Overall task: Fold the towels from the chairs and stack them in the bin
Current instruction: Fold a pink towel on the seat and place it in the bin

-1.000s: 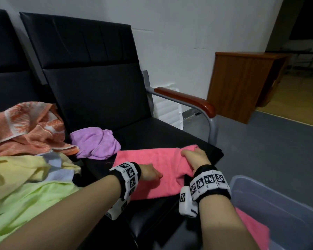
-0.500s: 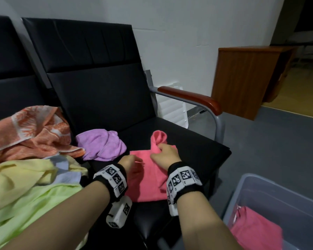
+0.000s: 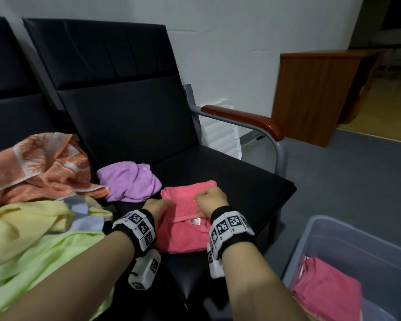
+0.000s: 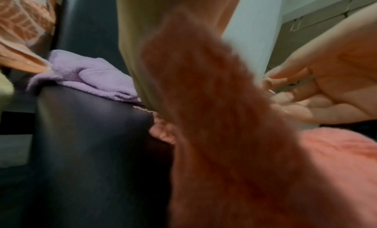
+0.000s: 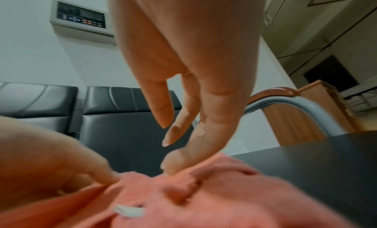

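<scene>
Change: the pink towel (image 3: 190,218) now lies as a narrow folded block on the chair seat (image 3: 248,181), where a second ago it was spread wide across the front edge; you have brought its right half over to the left, and both hands have come in with it.
Meaning: this towel looks one fold or less from done, so your next job is probably a last press and the lift to the bin.
Bin: the grey bin (image 3: 333,230) stands on the floor to the right of the chair, with a folded pink towel (image 3: 326,290) already lying in it.
Pile: the green towel (image 3: 44,258), yellow towel (image 3: 21,218), orange patterned towel (image 3: 33,167) and purple towel (image 3: 130,181) sit unfolded to the left, so most of the task remains.
Right hand: your right hand (image 3: 210,199) rests on the top layer, its fingertips (image 5: 173,167) pinching a ridge of cloth against the thumb.
Left hand: your left hand (image 3: 156,206) sits at the towel's left edge; the wrist view is blurred, but it seems to grip a raised flap.
Label: a small white tag (image 3: 195,221) shows on the fold between your wrists.
</scene>
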Demonstrator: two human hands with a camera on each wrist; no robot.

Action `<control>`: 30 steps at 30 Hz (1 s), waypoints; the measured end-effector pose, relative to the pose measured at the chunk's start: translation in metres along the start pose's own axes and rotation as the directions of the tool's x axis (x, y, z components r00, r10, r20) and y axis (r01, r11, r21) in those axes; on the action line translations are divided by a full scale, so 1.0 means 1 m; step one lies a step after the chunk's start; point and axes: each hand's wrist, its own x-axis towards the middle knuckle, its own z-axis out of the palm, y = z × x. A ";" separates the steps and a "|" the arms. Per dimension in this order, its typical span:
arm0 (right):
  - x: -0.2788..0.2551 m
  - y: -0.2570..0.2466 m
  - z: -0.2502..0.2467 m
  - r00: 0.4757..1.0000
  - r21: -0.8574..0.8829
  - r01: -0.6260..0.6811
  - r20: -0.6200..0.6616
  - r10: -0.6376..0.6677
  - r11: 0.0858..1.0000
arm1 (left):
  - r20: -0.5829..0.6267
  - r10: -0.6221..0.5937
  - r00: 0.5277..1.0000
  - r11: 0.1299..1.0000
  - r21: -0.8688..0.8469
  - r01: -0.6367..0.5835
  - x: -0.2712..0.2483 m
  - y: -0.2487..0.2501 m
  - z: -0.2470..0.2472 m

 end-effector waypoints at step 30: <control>-0.006 0.013 -0.014 0.961 0.026 -0.274 0.046 0.273 0.961 | 0.208 0.278 0.938 0.521 0.788 -0.329 -0.007 0.008 0.005</control>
